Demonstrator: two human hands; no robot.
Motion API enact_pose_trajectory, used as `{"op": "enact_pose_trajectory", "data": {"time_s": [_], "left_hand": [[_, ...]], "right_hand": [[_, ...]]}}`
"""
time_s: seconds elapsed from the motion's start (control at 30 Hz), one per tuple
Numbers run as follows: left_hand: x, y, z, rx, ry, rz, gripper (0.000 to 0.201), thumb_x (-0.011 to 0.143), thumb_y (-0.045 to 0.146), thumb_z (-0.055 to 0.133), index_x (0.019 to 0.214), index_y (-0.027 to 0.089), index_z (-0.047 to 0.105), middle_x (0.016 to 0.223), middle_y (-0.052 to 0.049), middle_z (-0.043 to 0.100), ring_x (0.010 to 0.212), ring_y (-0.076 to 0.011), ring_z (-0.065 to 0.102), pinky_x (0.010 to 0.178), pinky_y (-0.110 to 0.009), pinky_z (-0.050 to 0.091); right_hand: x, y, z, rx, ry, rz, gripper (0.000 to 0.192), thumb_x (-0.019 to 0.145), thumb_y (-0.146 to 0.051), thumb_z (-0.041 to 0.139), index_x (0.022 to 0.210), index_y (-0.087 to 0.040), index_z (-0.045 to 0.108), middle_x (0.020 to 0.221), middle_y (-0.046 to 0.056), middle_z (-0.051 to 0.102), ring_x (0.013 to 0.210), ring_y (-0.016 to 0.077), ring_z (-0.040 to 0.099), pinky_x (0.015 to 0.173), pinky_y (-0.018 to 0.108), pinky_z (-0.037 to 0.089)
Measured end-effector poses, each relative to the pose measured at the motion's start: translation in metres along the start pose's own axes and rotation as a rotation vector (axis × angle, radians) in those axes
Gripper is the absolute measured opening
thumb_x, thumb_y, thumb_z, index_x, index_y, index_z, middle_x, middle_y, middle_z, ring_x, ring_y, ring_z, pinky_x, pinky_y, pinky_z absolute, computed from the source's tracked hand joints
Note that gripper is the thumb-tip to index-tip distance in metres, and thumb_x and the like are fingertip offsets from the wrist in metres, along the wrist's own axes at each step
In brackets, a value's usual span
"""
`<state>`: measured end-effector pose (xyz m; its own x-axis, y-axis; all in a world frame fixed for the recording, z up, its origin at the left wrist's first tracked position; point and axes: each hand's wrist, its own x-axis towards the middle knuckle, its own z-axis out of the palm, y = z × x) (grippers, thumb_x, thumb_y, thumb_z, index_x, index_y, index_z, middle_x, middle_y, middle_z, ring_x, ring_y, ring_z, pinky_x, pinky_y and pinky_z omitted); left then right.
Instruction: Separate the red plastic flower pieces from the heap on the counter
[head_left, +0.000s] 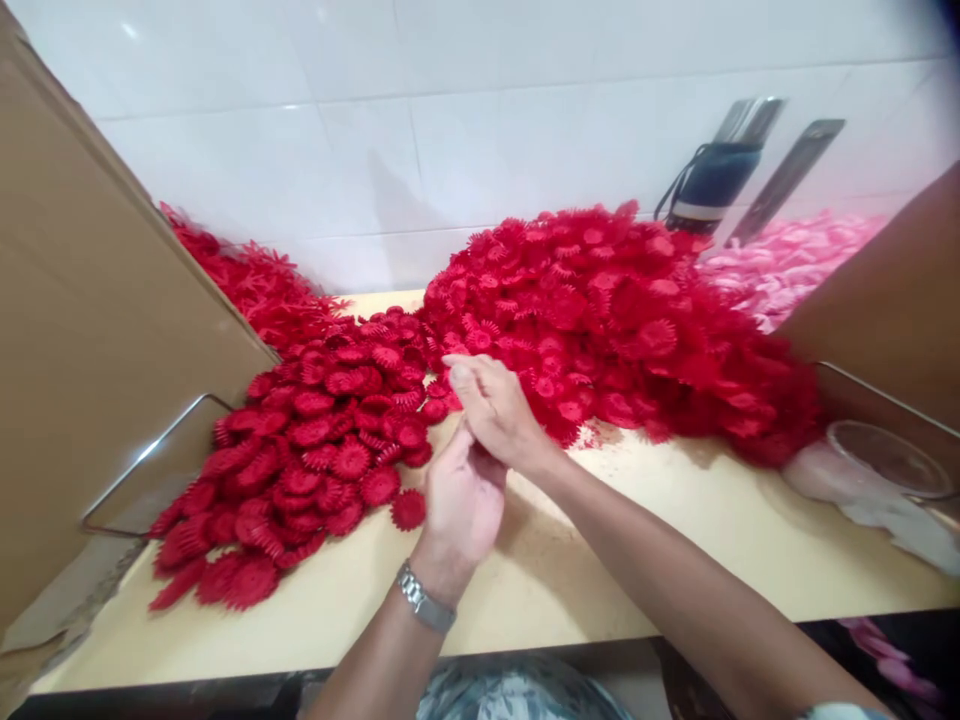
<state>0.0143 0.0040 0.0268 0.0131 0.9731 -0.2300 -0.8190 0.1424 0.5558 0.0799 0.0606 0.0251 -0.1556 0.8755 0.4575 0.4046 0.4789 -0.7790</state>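
Note:
Over the middle of the table my two hands meet palm to palm. My left hand (pixel 466 505), with a metal watch (pixel 425 597) at the wrist, is below with its palm turned up and most of its fingers hidden. My right hand (pixel 495 408) lies across it, fingers pressed together. Whatever may be between the palms is hidden. A heap of dark red, round fringed felt-like flower pieces (pixel 311 430) lies left of my hands. One loose flower piece (pixel 408 509) sits just beside my left hand. Behind and right rises a larger heap of brighter red flower pieces (pixel 570 300).
Cardboard walls (pixel 97 250) stand left and right, with wire handles (pixel 161 445). A blue flask (pixel 712 180) and a dark flat bar (pixel 791 175) are at the tiled wall, near pink pieces (pixel 795 260). A clear plastic tub (pixel 889 460) is at the right.

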Motion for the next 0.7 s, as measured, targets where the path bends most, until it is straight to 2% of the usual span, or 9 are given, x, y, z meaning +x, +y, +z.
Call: {"op": "enact_pose_trajectory", "data": {"time_s": [0.07,0.13,0.23,0.33,0.43,0.47,0.53,0.6,0.7], "left_hand": [[-0.001,0.001,0.003,-0.018,-0.024,0.013,0.036,0.088,0.039,0.038,0.095,0.016,0.065,0.103,-0.007,0.066,0.104,-0.0185,0.057,0.093,-0.031,0.043],[0.001,0.006,0.001,-0.031,-0.027,0.029,0.048,0.085,0.053,0.036,0.101,0.016,0.063,0.113,-0.009,0.062,0.115,-0.0207,0.05,0.097,-0.033,0.04],[0.007,0.012,-0.004,-0.041,-0.002,0.032,0.051,0.081,0.059,0.039,0.103,0.019,0.061,0.124,-0.006,0.056,0.126,-0.0172,0.038,0.102,-0.029,0.035],[0.008,0.008,-0.002,-0.027,-0.06,0.051,0.049,0.082,0.059,0.036,0.101,0.023,0.062,0.126,-0.003,0.055,0.127,-0.0161,0.037,0.102,-0.028,0.035],[0.004,-0.002,0.003,-0.007,-0.189,0.042,0.044,0.085,0.052,0.036,0.098,0.021,0.063,0.119,-0.005,0.06,0.12,-0.0188,0.046,0.097,-0.032,0.04],[0.004,-0.005,0.003,-0.008,-0.188,0.032,0.04,0.087,0.047,0.037,0.096,0.02,0.064,0.115,-0.006,0.062,0.116,-0.0187,0.05,0.095,-0.031,0.042],[0.004,-0.007,-0.001,-0.013,-0.083,0.015,0.03,0.089,0.034,0.039,0.088,0.018,0.065,0.101,-0.005,0.067,0.103,-0.0162,0.058,0.089,-0.028,0.046],[0.007,-0.003,-0.008,-0.011,0.032,-0.007,0.026,0.088,0.023,0.04,0.08,0.016,0.064,0.089,-0.004,0.068,0.089,-0.0145,0.063,0.083,-0.028,0.05],[0.01,0.008,-0.019,0.021,0.04,-0.101,0.021,0.085,0.019,0.043,0.082,0.011,0.063,0.089,-0.009,0.066,0.084,-0.0185,0.064,0.079,-0.033,0.053]], "right_hand": [[-0.006,-0.007,0.009,0.027,-0.082,0.053,0.048,0.093,-0.045,0.022,0.116,-0.02,0.056,0.12,0.007,0.058,0.116,0.0204,0.048,0.101,0.04,0.034],[-0.02,-0.017,0.015,0.065,-0.157,0.119,0.057,0.092,-0.05,0.015,0.129,-0.019,0.045,0.137,0.008,0.043,0.131,0.0212,0.03,0.108,0.044,0.021],[-0.038,-0.03,0.016,0.103,-0.244,0.133,0.067,0.089,-0.057,0.011,0.142,-0.016,0.019,0.15,0.006,0.014,0.138,0.0191,0.003,0.113,0.044,0.003],[-0.032,-0.027,0.016,0.075,-0.218,0.158,0.068,0.088,-0.058,0.011,0.144,-0.018,0.007,0.151,0.004,0.004,0.138,0.0185,-0.004,0.112,0.045,-0.004],[-0.011,-0.008,0.016,0.017,-0.118,0.239,0.064,0.089,-0.057,0.011,0.143,-0.023,0.008,0.151,0.002,0.006,0.138,0.0212,-0.006,0.108,0.053,-0.009],[-0.006,-0.001,0.015,0.009,-0.103,0.246,0.065,0.088,-0.058,0.012,0.143,-0.025,0.009,0.151,0.001,0.006,0.138,0.022,-0.007,0.107,0.054,-0.01],[0.0,0.008,0.012,0.058,-0.114,0.256,0.066,0.086,-0.062,0.013,0.143,-0.027,0.012,0.15,0.0,0.009,0.138,0.0228,-0.006,0.107,0.056,-0.009],[0.0,0.011,0.003,0.229,-0.155,0.26,0.067,0.086,-0.063,0.01,0.142,-0.028,0.015,0.149,0.001,0.017,0.138,0.022,0.005,0.109,0.054,0.002],[-0.004,0.01,-0.018,0.509,-0.18,0.232,0.064,0.087,-0.061,0.016,0.136,-0.024,0.033,0.141,0.006,0.038,0.13,0.0187,0.032,0.108,0.043,0.024]]}}
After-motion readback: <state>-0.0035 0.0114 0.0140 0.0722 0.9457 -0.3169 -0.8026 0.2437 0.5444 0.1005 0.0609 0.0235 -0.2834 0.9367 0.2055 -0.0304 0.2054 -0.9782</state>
